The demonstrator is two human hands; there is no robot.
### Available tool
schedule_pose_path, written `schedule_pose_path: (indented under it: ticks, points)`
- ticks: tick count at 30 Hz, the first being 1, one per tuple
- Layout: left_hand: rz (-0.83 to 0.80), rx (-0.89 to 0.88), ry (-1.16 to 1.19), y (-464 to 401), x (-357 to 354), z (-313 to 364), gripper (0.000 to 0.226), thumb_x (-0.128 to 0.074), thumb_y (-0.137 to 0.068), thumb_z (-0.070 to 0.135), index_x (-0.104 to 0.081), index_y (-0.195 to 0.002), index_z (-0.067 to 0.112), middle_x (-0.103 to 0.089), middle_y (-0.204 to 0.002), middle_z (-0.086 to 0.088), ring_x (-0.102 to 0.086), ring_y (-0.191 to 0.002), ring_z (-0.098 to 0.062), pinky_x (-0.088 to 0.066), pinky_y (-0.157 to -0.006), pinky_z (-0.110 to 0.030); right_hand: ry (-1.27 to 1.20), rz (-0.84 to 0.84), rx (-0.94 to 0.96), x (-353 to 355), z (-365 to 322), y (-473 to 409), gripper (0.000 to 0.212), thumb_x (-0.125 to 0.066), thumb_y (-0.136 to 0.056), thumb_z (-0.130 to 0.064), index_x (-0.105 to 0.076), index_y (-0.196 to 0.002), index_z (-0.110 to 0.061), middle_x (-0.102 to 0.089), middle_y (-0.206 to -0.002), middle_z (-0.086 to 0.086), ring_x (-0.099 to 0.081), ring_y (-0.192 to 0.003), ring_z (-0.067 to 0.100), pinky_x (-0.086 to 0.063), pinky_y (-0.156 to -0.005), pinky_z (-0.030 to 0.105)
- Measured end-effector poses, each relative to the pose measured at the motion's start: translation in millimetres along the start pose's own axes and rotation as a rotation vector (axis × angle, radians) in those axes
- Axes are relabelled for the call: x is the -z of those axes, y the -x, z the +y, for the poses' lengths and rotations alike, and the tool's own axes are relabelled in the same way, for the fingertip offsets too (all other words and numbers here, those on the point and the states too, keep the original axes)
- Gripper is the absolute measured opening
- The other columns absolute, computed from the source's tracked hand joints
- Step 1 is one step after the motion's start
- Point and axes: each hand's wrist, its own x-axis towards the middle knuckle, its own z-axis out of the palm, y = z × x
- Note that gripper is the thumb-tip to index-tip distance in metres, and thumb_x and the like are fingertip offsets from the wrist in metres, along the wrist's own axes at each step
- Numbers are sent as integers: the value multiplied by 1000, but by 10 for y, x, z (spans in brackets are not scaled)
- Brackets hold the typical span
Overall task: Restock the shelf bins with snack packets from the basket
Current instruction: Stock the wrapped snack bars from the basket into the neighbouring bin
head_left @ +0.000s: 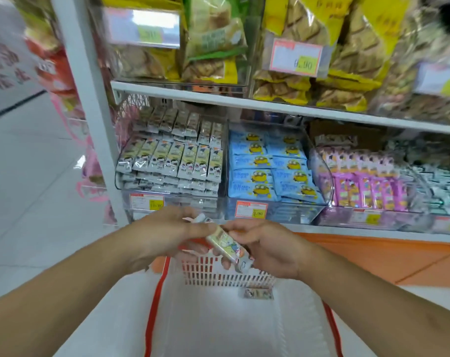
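Above the red-rimmed basket (229,276), both hands meet in front of the lower shelf. My right hand (267,247) grips a pale yellow snack packet (227,247) that slants down to the right. My left hand (172,233) curls its fingers round small packets (202,219), mostly hidden by the fingers. One more packet (258,293) lies on the basket floor. Straight ahead, the clear left bin (172,202) holds rows of the same pale packets.
A bin of blue packets (270,166) sits right of it, then a bin of pink packets (363,181). The upper shelf (218,95) carries yellow biscuit bags. A white upright post (90,99) and a pink rack stand at left, with tiled floor beyond.
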Motion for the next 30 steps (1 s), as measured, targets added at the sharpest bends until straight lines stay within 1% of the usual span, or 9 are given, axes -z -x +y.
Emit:
schedule_pose_path:
  ticks: [5, 7, 9, 12, 15, 19, 24, 26, 30]
  points:
    - [-151, -18, -89, 61, 41, 5, 25, -75, -92, 13, -71, -117, 14, -77, -111, -5, -76, -92, -18, -62, -72, -29, 70, 225, 88, -59, -208, 40, 15, -64, -101, -16, -67, -106, -2, -62, -91, 23, -63, -62, 26, -40, -54, 32]
    - [-197, -3, -121, 34, -13, -15, 20, -73, -93, 12, -74, -113, 15, -78, -108, -4, -76, -97, -20, -63, -81, -35, -24, 229, 154, -80, -263, 11, 17, -67, -100, -20, -65, -105, -4, -63, -92, 22, -62, -63, 26, -44, -57, 33]
    - [-155, -3, -85, -10, -68, -4, 18, -76, -91, 15, -74, -109, 11, -79, -102, -7, -76, -94, -23, -63, -85, -38, 34, 255, 213, -121, -330, 10, 27, -76, -91, -18, -64, -112, -5, -69, -102, 15, -65, -75, 27, -51, -64, 35]
    - [-27, -3, 99, -100, -101, 44, 23, -79, -88, 15, -71, -104, 0, -71, -74, -5, -67, -68, -14, -62, -70, -31, 596, 345, 293, -188, -399, 50, 52, -82, -83, -15, -60, -127, -32, -62, -127, -6, -68, -104, 10, -57, -86, 31]
    - [1, -29, 194, -146, -90, 93, 9, -79, -87, 12, -75, -91, 5, -61, -69, -4, -61, -64, -12, -59, -70, -30, 967, 289, 446, -212, -436, 83, 60, -80, -87, -20, -52, -133, -46, -45, -140, -23, -52, -127, -1, -51, -101, 28]
    - [-39, -44, 264, -129, -52, 148, 21, -77, -89, 15, -78, -69, 19, -55, -73, -8, -55, -69, -18, -61, -82, -39, 1030, 281, 514, -181, -443, 71, 70, -88, -80, -29, -52, -138, -45, -40, -147, -31, -45, -137, 0, -47, -106, 31]
    - [-2, -43, 254, -97, 54, 213, 21, -73, -93, 32, -80, -91, 11, -68, -82, -8, -67, -78, -22, -62, -88, -46, 994, 417, 582, -228, -465, 34, 67, -90, -78, -25, -55, -132, -41, -53, -135, -21, -51, -130, 4, -45, -104, 28]
    - [121, -94, 100, -111, 169, 232, 27, -64, -98, 41, -78, -103, 18, -78, -97, 2, -74, -93, -15, -61, -89, -40, 992, 477, 592, -226, -594, -11, 64, -89, -80, -29, -53, -131, -46, -53, -133, -24, -52, -126, -1, -46, -100, 23]
    - [394, -292, -782, -128, 489, 90, 44, -40, -98, 61, -57, -133, 39, -55, -133, 22, -49, -126, -2, -42, -104, -23, 971, 538, 537, -141, -988, -360, 59, -84, -86, -40, -47, -132, -46, -50, -129, -28, -48, -118, -11, -41, -93, 15]
